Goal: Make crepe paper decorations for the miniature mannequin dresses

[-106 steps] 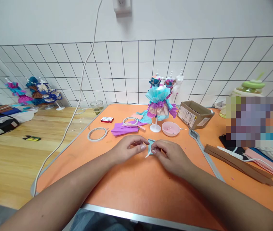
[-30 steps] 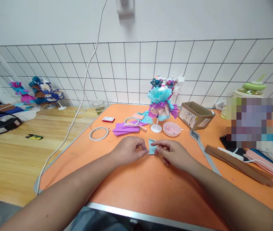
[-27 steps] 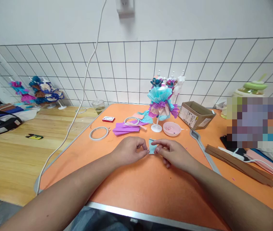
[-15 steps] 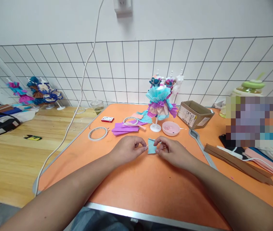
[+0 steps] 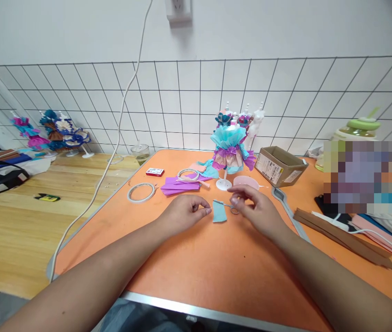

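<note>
My left hand (image 5: 189, 213) is over the orange table, thumb and forefinger pinched together. Whatever is between those fingertips is too small to make out. A small piece of light blue crepe paper (image 5: 219, 214) lies just right of them. Across its top edge rest small metal scissors (image 5: 226, 204), their finger loops pointing right. My right hand (image 5: 258, 210) is raised beside the loops, fingers bent and apart, nothing visible in them. Behind it stands a mini dress form (image 5: 229, 150) in a turquoise, purple and beige paper dress. The hand partly covers a pink bowl (image 5: 246, 182).
Left of the dress form are purple crepe paper (image 5: 178, 186), a tape roll (image 5: 141, 192) and a small red-and-white box (image 5: 155, 172). A cardboard box (image 5: 280, 166) stands back right, near brown paper strips (image 5: 342, 237). A white cable (image 5: 122, 103) hangs at left.
My right hand has moved up and to the right, away from my left fingertips, uncovering the scissors and more of the blue paper. My left hand has stayed nearly still.
</note>
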Motion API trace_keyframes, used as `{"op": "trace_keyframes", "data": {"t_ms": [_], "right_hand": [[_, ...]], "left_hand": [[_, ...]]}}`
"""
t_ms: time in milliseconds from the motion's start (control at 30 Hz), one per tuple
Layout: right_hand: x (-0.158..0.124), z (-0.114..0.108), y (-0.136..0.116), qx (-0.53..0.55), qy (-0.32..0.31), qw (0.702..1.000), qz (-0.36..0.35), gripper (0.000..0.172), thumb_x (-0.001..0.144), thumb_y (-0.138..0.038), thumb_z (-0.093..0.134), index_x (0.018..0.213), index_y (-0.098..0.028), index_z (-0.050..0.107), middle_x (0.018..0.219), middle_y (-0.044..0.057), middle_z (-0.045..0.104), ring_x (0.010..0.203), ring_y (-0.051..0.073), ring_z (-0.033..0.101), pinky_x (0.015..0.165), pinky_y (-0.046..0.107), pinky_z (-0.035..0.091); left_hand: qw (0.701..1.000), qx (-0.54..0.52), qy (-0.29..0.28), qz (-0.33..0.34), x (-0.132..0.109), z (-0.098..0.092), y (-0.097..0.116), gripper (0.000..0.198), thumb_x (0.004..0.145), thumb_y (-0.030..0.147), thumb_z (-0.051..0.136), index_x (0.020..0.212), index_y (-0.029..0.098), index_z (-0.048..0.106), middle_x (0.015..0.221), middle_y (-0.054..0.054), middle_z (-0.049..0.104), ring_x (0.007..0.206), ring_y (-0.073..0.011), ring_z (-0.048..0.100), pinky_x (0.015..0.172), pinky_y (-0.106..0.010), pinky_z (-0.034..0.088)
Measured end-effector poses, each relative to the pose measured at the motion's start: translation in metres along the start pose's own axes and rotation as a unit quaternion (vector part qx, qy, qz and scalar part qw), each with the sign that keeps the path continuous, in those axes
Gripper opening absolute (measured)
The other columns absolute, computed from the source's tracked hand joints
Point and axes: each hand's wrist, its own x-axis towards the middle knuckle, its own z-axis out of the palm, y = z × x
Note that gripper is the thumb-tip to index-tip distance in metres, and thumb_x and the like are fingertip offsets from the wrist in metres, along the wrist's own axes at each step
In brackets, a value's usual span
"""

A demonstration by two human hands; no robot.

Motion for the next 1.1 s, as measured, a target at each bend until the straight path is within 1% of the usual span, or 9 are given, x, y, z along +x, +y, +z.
{"op": "trace_keyframes", "data": {"t_ms": [100, 167, 267, 400, 533, 633, 733, 867, 1100], "right_hand": [[-0.008, 0.007, -0.003, -0.113, -0.024, 0.978, -0.174, 0.064, 0.083, -0.022, 0.06, 0.141, -0.03, 0.035, 0.117, 0.005, 0.063, 0.109, 0.022, 0.055, 0.087, 0.037, 0.046], [-0.012, 0.013, -0.002, -0.178, -0.041, 0.953, -0.242, 0.062, 0.086, -0.015, 0.057, 0.141, -0.032, 0.034, 0.112, 0.003, 0.065, 0.106, 0.021, 0.056, 0.091, 0.039, 0.043], [-0.013, 0.018, -0.001, -0.238, -0.019, 0.932, -0.271, 0.047, 0.089, -0.013, 0.054, 0.132, -0.029, 0.044, 0.095, 0.001, 0.068, 0.092, 0.019, 0.058, 0.088, 0.038, 0.042], [-0.011, 0.016, -0.002, -0.256, -0.014, 0.93, -0.264, 0.036, 0.088, -0.013, 0.055, 0.121, -0.025, 0.052, 0.087, 0.0, 0.068, 0.086, 0.018, 0.058, 0.088, 0.037, 0.04], [-0.004, 0.0, 0.002, -0.251, 0.005, 0.95, -0.185, 0.04, 0.083, -0.012, 0.055, 0.12, -0.026, 0.051, 0.087, -0.001, 0.068, 0.085, 0.018, 0.059, 0.083, 0.034, 0.04], [0.006, -0.014, 0.013, -0.312, -0.016, 0.946, -0.082, 0.036, 0.081, -0.017, 0.057, 0.115, -0.027, 0.057, 0.087, -0.001, 0.068, 0.079, 0.018, 0.059, 0.068, 0.029, 0.039], [0.014, -0.021, 0.026, -0.362, -0.041, 0.931, -0.016, 0.025, 0.082, -0.018, 0.054, 0.104, -0.025, 0.062, 0.092, 0.0, 0.068, 0.078, 0.016, 0.06, 0.06, 0.026, 0.036], [0.017, -0.018, 0.034, -0.392, -0.044, 0.919, -0.012, 0.016, 0.083, -0.018, 0.052, 0.093, -0.024, 0.064, 0.097, 0.002, 0.066, 0.084, 0.016, 0.059, 0.06, 0.026, 0.034], [0.018, -0.006, 0.038, -0.427, -0.061, 0.902, -0.022, 0.018, 0.088, -0.023, 0.05, 0.087, -0.025, 0.068, 0.095, 0.003, 0.066, 0.083, 0.017, 0.058, 0.054, 0.026, 0.028]], "left_hand": [[0.999, -0.03, -0.034, -0.004, -0.002, 0.003, 0.003, 0.03, 0.082, 0.045, 0.057, 0.083, 0.019, 0.072, 0.053, 0.006, 0.036, 0.051, -0.0088, 0.032, 0.048, -0.022, 0.022], [0.997, -0.05, -0.056, -0.004, -0.004, 0.004, 0.004, 0.032, 0.082, 0.047, 0.058, 0.083, 0.018, 0.071, 0.053, 0.006, 0.032, 0.05, -0.0083, 0.029, 0.048, -0.022, 0.022], [0.994, -0.069, -0.081, 0.003, -0.004, 0.006, 0.005, 0.035, 0.082, 0.049, 0.058, 0.085, 0.017, 0.071, 0.053, 0.007, 0.029, 0.05, -0.0079, 0.027, 0.048, -0.022, 0.021], [0.993, -0.077, -0.094, 0.009, -0.003, 0.006, 0.004, 0.034, 0.082, 0.048, 0.058, 0.089, 0.018, 0.072, 0.054, 0.007, 0.029, 0.051, -0.0081, 0.026, 0.048, -0.023, 0.021], [0.998, -0.033, -0.048, -0.011, -0.001, 0.005, 0.001, 0.037, 0.082, 0.048, 0.059, 0.107, 0.024, 0.071, 0.054, 0.007, 0.031, 0.051, -0.0088, 0.03, 0.049, -0.022, 0.023], [0.999, 0.04, -0.021, -0.001, -0.001, 0.003, 0.0, 0.036, 0.083, 0.042, 0.057, 0.113, 0.027, 0.068, 0.063, 0.004, 0.054, 0.056, -0.0107, 0.044, 0.053, -0.022, 0.029], [0.994, 0.102, -0.028, 0.032, -0.002, 0.002, 0.002, 0.032, 0.084, 0.036, 0.055, 0.111, 0.027, 0.069, 0.091, 0.0, 0.07, 0.073, -0.0153, 0.058, 0.061, -0.024, 0.036], [0.988, 0.142, -0.044, 0.049, -0.003, 0.001, 0.004, 0.031, 0.086, 0.036, 0.052, 0.109, 0.027, 0.069, 0.099, -0.002, 0.073, 0.083, -0.0192, 0.063, 0.065, -0.026, 0.04], [0.988, 0.142, -0.038, 0.052, -0.002, -0.001, 0.003, 0.028, 0.088, 0.036, 0.049, 0.102, 0.027, 0.071, 0.101, 0.0, 0.073, 0.088, -0.0192, 0.064, 0.067, -0.025, 0.042]]}}
